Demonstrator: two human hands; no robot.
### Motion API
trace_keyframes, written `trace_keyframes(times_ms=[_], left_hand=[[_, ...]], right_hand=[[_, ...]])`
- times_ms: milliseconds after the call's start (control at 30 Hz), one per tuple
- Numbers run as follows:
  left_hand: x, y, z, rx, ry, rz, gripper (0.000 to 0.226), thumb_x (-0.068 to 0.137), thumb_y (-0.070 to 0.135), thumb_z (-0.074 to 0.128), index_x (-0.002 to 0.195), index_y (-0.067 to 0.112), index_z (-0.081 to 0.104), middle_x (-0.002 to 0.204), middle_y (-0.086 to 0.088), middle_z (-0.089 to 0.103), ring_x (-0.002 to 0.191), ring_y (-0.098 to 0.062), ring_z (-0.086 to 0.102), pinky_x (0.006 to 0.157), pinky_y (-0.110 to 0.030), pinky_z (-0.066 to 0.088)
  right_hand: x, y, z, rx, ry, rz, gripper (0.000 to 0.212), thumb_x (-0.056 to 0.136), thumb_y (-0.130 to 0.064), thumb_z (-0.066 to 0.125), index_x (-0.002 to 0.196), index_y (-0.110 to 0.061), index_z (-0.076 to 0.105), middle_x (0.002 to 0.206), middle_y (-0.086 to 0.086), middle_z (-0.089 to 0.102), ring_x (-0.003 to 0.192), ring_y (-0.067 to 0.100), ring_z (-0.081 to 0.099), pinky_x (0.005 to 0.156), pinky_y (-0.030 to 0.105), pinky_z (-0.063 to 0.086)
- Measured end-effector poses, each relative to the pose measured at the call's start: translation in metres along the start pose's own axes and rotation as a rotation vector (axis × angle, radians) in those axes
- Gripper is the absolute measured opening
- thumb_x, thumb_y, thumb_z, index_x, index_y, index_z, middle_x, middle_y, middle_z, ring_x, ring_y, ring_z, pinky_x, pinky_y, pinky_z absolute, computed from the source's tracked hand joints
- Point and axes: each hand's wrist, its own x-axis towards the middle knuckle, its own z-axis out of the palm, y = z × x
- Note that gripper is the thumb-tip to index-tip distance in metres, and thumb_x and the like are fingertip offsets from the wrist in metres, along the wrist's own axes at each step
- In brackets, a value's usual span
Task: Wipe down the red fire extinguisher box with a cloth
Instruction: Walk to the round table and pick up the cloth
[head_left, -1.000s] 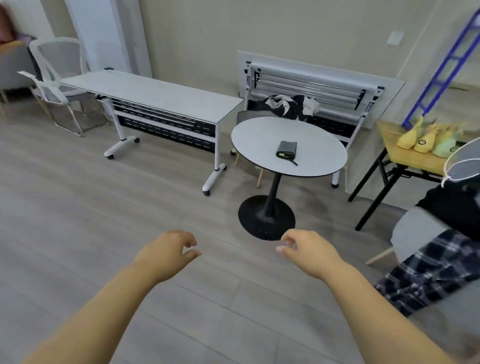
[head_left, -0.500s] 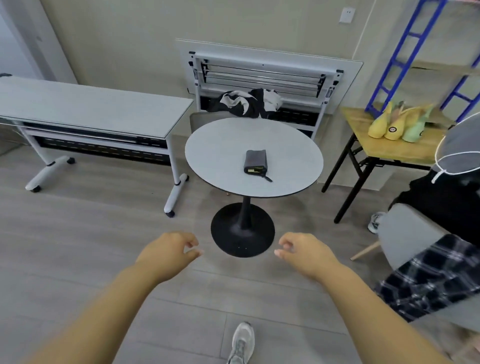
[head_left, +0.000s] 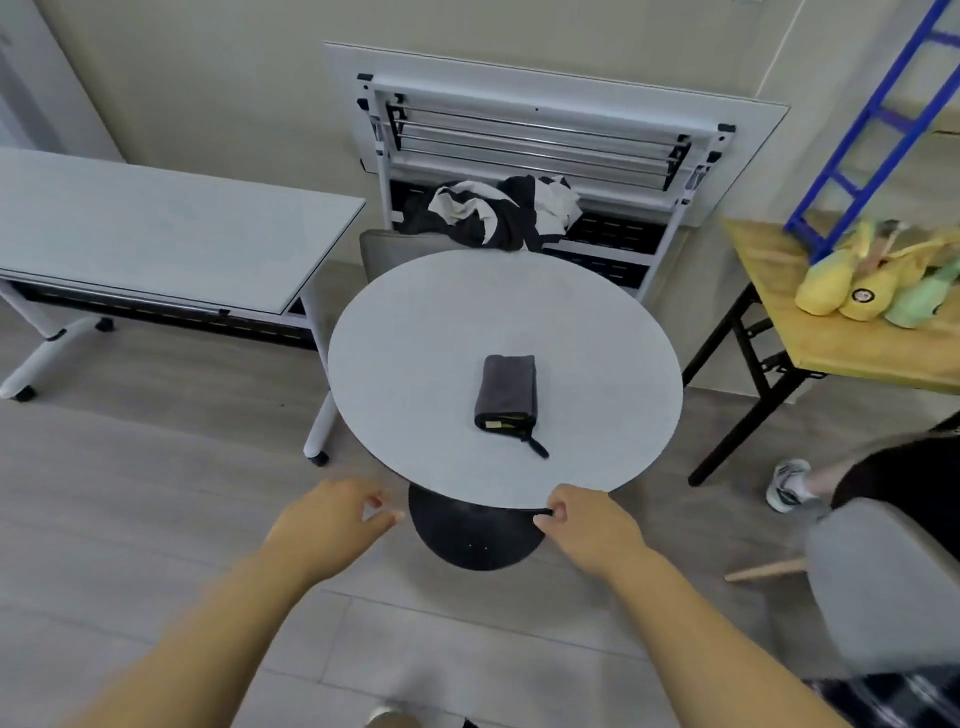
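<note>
Person's closing in on the round table vs a sec ago; folded grey cloth sitting mid-tabletop, untouched; left hand & right hand hovering at its near edge, loosely curled, empty; red box nowhere in view; cloth pickup prob coming.

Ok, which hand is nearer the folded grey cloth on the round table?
The right hand. It is at the table's near edge, just below the cloth. The left hand is off to the left, over the floor.
</note>
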Motion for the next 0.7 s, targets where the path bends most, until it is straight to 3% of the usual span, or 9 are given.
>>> trace_keyframes(times_ms=[167, 367, 700], left_hand=[[0.067, -0.011, 0.004, -0.001, -0.097, -0.006, 0.026, 0.089, 0.050, 0.052, 0.107, 0.032, 0.059, 0.106, 0.015, 0.058, 0.097, -0.008, 0.057, 0.081, -0.028, 0.048], [0.162, -0.024, -0.004, -0.075, -0.146, 0.029, 0.029, 0.088, 0.049, 0.055, 0.108, 0.029, 0.061, 0.105, 0.014, 0.060, 0.095, -0.007, 0.056, 0.085, -0.029, 0.049], [0.261, -0.038, -0.023, -0.016, -0.237, 0.042, 0.027, 0.088, 0.050, 0.054, 0.108, 0.033, 0.061, 0.103, 0.018, 0.058, 0.097, -0.004, 0.056, 0.083, -0.025, 0.047]], right_hand=[[0.065, -0.011, -0.006, -0.013, -0.019, 0.061, 0.043, 0.095, -0.042, 0.044, 0.134, -0.022, 0.044, 0.131, -0.002, 0.053, 0.116, 0.016, 0.052, 0.091, 0.031, 0.045], [0.147, -0.032, -0.025, -0.011, 0.052, 0.152, 0.049, 0.096, -0.046, 0.042, 0.135, -0.016, 0.037, 0.128, 0.004, 0.050, 0.113, 0.022, 0.052, 0.084, 0.032, 0.045], [0.247, -0.057, -0.024, 0.008, -0.015, 0.377, 0.074, 0.092, -0.052, 0.050, 0.144, -0.010, 0.017, 0.129, 0.010, 0.044, 0.116, 0.027, 0.050, 0.089, 0.036, 0.048]])
